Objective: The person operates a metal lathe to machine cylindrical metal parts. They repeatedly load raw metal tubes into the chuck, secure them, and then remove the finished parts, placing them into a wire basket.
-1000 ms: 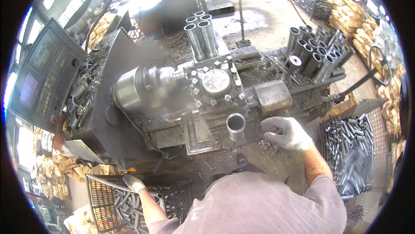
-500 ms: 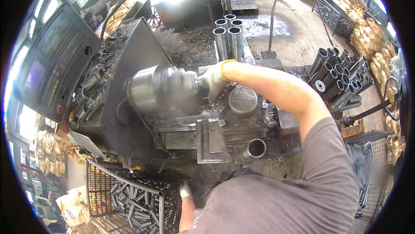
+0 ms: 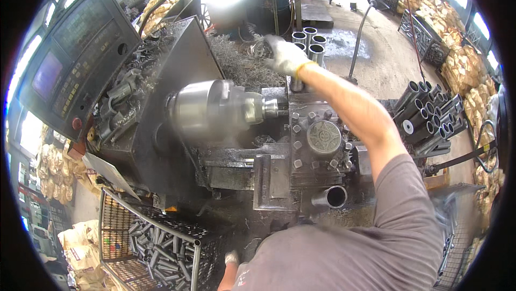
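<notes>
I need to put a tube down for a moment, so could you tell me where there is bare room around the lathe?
Little. The concrete floor right of the upright tubes, where the right hand reaches, looks bare. The turret is studded with bolts, metal shavings fill the bed behind the chuck, and the wire basket and tube rack are full.

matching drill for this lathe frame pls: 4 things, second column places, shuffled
1 right hand
2 lathe chuck
3 wire basket
4 control panel

a lower left, holding short metal tubes
b upper left, tilted, with a screen
c picture centre, blurred
d top centre, at the upright tubes

Pairs: 1-d, 2-c, 3-a, 4-b
</notes>
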Demonstrator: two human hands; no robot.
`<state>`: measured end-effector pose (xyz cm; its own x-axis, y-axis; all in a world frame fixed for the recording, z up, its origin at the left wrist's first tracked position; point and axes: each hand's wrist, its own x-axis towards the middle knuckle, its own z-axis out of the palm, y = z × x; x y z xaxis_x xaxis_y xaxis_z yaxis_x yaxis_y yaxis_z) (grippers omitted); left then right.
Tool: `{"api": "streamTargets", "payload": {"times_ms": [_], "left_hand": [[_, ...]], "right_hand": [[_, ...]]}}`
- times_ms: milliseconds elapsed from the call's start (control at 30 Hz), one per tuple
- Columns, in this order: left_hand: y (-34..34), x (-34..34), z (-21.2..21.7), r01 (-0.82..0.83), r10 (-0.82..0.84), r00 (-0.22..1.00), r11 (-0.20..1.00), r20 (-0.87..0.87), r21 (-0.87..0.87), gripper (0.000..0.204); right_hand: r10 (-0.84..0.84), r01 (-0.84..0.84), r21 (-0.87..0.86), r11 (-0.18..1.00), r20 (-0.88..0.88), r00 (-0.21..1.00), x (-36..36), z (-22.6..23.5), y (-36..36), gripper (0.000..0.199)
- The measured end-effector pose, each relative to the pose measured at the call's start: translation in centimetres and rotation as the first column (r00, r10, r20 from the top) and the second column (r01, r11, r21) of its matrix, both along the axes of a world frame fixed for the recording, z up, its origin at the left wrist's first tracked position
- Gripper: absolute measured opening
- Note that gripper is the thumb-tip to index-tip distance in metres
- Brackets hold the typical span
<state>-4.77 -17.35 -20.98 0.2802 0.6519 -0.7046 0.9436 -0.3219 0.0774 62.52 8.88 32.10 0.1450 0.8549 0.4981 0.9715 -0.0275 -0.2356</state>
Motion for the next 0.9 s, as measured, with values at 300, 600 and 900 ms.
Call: {"api": "streamTargets", "payload": {"times_ms": [300,600,900], "left_hand": [[4.5,11.3,4.4,-0.74,0.884,0.19,0.414,0.427,-0.53,0.037],[-1.1,10.7,13.7,-0.841,0.847,0.322,0.461,0.422,-0.284,0.036],[-1.4,1.8,5.0,-0.661,0.562,0.548,0.745,0.62,-0.091,0.034]], "right_hand": [[0.075,-0.28,-0.852,0.443,-0.276,0.958,-0.2,-4.1,-0.9,0.055],[0.158,-0.513,-0.817,0.264,-0.488,0.859,0.7,-8.5,2.6,0.067],[0.245,0.056,-0.742,0.668,0.29,0.925,-0.5,-2.1,-4.9,0.044]]}}
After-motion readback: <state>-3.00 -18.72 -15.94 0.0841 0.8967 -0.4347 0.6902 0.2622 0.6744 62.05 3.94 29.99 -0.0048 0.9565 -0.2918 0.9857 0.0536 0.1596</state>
